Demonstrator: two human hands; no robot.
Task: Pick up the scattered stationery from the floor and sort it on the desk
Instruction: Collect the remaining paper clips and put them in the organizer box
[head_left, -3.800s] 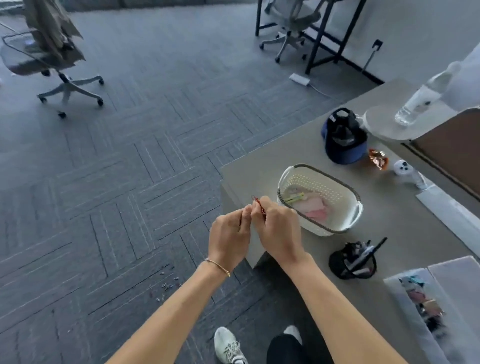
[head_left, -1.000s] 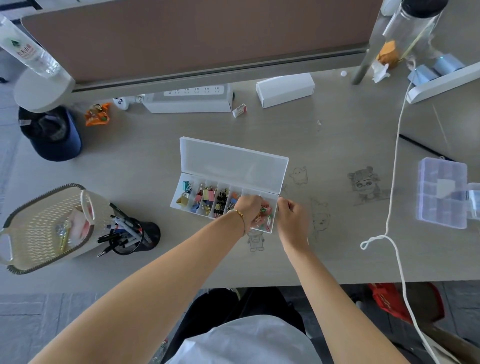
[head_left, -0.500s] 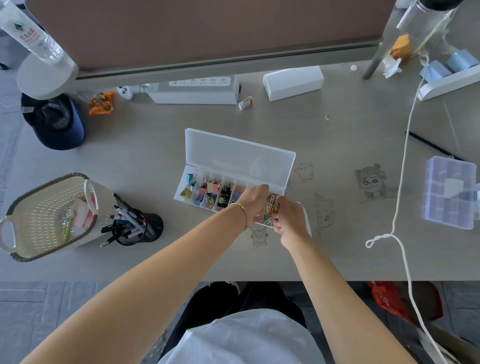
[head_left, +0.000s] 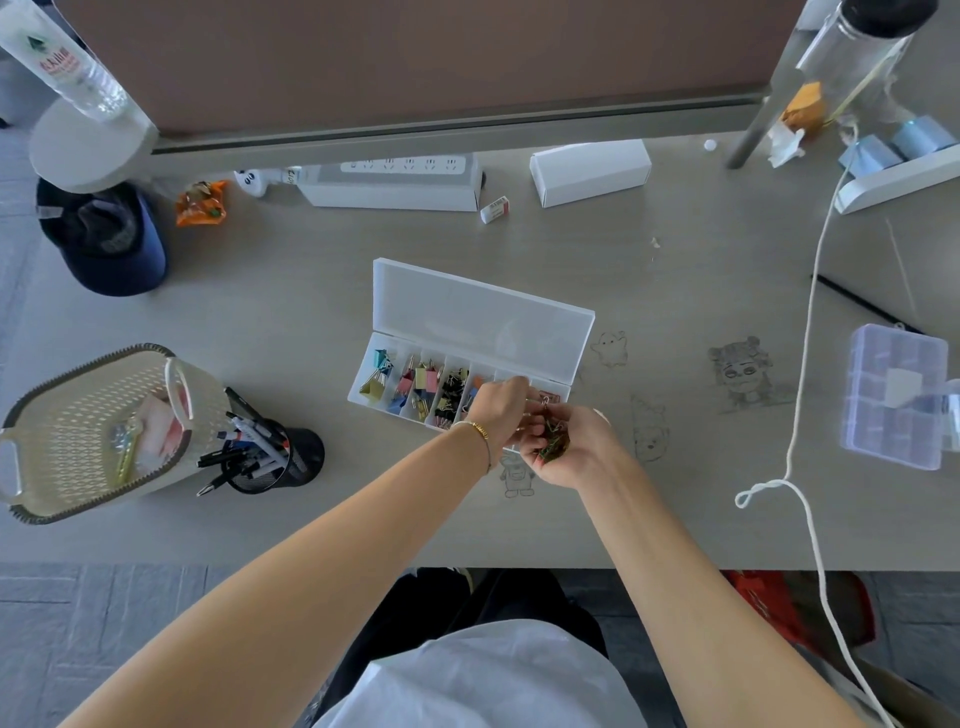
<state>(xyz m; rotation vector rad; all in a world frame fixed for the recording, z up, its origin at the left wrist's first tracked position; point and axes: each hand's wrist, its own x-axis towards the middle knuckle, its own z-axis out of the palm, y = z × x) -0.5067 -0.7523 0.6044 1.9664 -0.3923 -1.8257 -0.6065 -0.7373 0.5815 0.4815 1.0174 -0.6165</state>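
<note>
A clear divided organiser box (head_left: 478, 332) lies open on the grey desk (head_left: 311, 291), its compartments holding coloured binder clips (head_left: 415, 387). My right hand (head_left: 571, 447) is cupped palm-up at the box's right end, holding a small heap of coloured paper clips (head_left: 551, 441). My left hand (head_left: 498, 410), with a gold bracelet on the wrist, reaches across with its fingertips pinched at that heap, just over the box's right compartments. Whether it has a clip between the fingers is hard to see.
A cream basket (head_left: 67, 410) and a black pen cup (head_left: 275, 457) stand at the left. A cap (head_left: 104, 239), power strip (head_left: 400, 182), white carton (head_left: 589, 171) and eraser (head_left: 494, 209) lie behind. At the right are a second clear box (head_left: 893, 395) and a white cord (head_left: 800, 364).
Earlier I stood over the floor holding a clip in both hands. Since then I faced the desk; my right hand turned palm-up with the paper clips and my left hand closed in on them.
</note>
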